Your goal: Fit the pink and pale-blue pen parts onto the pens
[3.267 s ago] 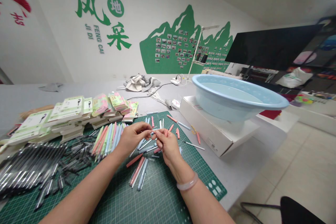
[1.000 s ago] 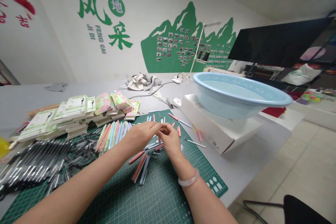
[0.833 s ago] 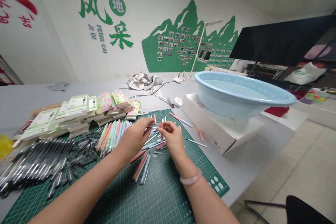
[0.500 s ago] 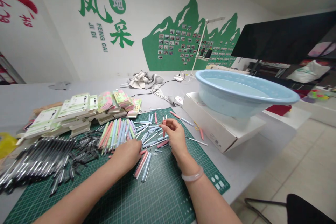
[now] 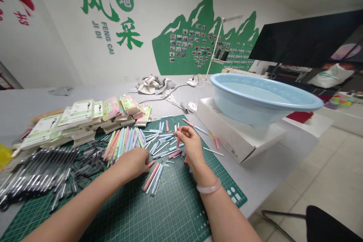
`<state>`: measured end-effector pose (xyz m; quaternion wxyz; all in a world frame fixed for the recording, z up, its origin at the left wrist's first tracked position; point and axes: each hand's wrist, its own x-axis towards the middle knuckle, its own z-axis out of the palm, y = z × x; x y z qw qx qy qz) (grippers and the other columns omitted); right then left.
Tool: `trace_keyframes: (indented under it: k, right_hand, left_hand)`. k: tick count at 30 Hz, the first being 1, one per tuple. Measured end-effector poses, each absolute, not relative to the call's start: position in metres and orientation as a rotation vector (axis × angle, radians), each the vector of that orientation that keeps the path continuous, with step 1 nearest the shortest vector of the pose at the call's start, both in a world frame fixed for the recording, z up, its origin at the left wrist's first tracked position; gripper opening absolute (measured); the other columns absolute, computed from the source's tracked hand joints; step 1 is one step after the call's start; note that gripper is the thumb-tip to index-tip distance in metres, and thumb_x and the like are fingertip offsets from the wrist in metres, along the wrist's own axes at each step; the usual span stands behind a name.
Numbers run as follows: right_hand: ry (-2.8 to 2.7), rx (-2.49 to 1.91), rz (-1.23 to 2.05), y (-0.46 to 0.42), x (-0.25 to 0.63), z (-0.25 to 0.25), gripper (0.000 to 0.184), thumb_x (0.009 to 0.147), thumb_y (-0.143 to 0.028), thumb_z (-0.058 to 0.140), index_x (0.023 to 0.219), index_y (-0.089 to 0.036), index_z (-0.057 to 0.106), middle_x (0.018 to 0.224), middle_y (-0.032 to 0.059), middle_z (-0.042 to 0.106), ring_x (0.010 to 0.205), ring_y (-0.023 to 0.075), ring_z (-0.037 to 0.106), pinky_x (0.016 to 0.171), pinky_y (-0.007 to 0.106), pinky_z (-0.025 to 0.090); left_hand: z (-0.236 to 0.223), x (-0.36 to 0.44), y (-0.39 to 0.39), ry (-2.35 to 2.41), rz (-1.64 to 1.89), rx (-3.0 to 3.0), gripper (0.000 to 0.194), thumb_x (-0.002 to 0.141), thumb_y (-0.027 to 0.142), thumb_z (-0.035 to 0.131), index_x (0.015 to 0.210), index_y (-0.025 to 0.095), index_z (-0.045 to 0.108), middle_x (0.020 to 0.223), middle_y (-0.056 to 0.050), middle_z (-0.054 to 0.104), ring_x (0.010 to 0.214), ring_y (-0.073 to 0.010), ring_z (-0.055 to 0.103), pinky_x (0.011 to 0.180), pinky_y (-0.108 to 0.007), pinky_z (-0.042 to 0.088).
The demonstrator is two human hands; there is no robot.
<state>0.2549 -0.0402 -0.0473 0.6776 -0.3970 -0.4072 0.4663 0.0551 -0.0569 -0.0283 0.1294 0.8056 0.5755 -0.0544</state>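
Note:
My right hand (image 5: 192,147) pinches a short red pen part (image 5: 178,138) upright between thumb and fingertips; whether it is a cap or a barrel is unclear. Left of it, my left hand (image 5: 135,162) has its fingers closed at a red pen cap (image 5: 151,164), whose end sticks out past the fingertips. Just below lie a red pen barrel (image 5: 151,177) and a blue one (image 5: 157,180), with a thin white refill between them. Loose blue, red and white pen parts (image 5: 161,147) are scattered between my hands. Behind my left hand lies a row of pastel pens (image 5: 120,141).
A green cutting mat (image 5: 121,211) covers the table's front. Many black pens (image 5: 36,174) and black caps (image 5: 90,159) lie left, with stacked cartons (image 5: 82,113) behind. At right, a blue basin (image 5: 263,98) stands on a white box (image 5: 241,140). Crumpled cloth (image 5: 153,84) lies farther back.
My left hand has shifted slightly left, away from the loose parts, with the red cap showing at its fingertips. My right hand still holds the red part; the view has moved slightly.

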Motion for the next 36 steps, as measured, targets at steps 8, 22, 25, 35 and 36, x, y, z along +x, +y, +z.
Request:
trace_keyframes:
  k: [8, 22, 25, 35, 36]
  right_hand:
    - [-0.915, -0.916, 1.025, -0.041, 0.256, -0.046, 0.018, 0.065, -0.024, 0.071, 0.078, -0.017, 0.060, 0.077, 0.0009, 0.066, 0.068, 0.0142, 0.059, 0.059, 0.024, 0.044]
    - [-0.881, -0.923, 0.953, -0.037, 0.267, -0.042, 0.015, 0.065, -0.022, 0.068, 0.077, -0.017, 0.060, 0.077, 0.0001, 0.065, 0.066, 0.0133, 0.059, 0.062, 0.025, 0.045]
    - [-0.886, -0.925, 0.947, -0.036, 0.268, -0.044, 0.015, 0.065, -0.022, 0.068, 0.077, -0.017, 0.060, 0.078, 0.0001, 0.066, 0.063, 0.0120, 0.057, 0.062, 0.025, 0.045]
    - [-0.960, -0.914, 1.031, -0.038, 0.263, -0.044, 0.022, 0.065, -0.030, 0.070, 0.083, -0.018, 0.062, 0.077, 0.0013, 0.067, 0.070, 0.0162, 0.061, 0.060, 0.026, 0.046]
    - [-0.964, -0.911, 1.035, -0.038, 0.261, -0.044, 0.023, 0.065, -0.030, 0.071, 0.083, -0.018, 0.062, 0.077, 0.0011, 0.067, 0.070, 0.0162, 0.061, 0.059, 0.026, 0.046]
  left_hand:
    - [-0.034, 0.108, -0.041, 1.542, 0.157, 2.643, 0.016, 0.074, 0.019, 0.051, 0.077, 0.021, 0.067, 0.088, -0.007, 0.066, 0.081, -0.0210, 0.062, 0.062, -0.026, 0.040]
    - [-0.028, 0.120, 0.020, 1.719, 0.073, 2.458, 0.012, 0.065, 0.022, 0.063, 0.075, 0.020, 0.071, 0.088, -0.012, 0.069, 0.085, -0.0267, 0.064, 0.070, -0.032, 0.047]
    - [-0.039, 0.135, 0.016, 1.737, 0.060, 2.424, 0.013, 0.062, 0.016, 0.064, 0.073, 0.016, 0.070, 0.086, -0.017, 0.069, 0.084, -0.0304, 0.065, 0.070, -0.035, 0.048]
    - [0.016, 0.118, 0.019, 1.336, 0.835, 2.002, 0.016, 0.072, 0.026, 0.050, 0.076, 0.016, 0.062, 0.064, -0.002, 0.064, 0.058, -0.0147, 0.061, 0.055, -0.023, 0.047]
    - [0.025, 0.117, 0.017, 1.189, 0.975, 1.894, 0.014, 0.071, 0.025, 0.051, 0.075, 0.015, 0.059, 0.061, -0.001, 0.061, 0.056, -0.0133, 0.059, 0.053, -0.022, 0.047]
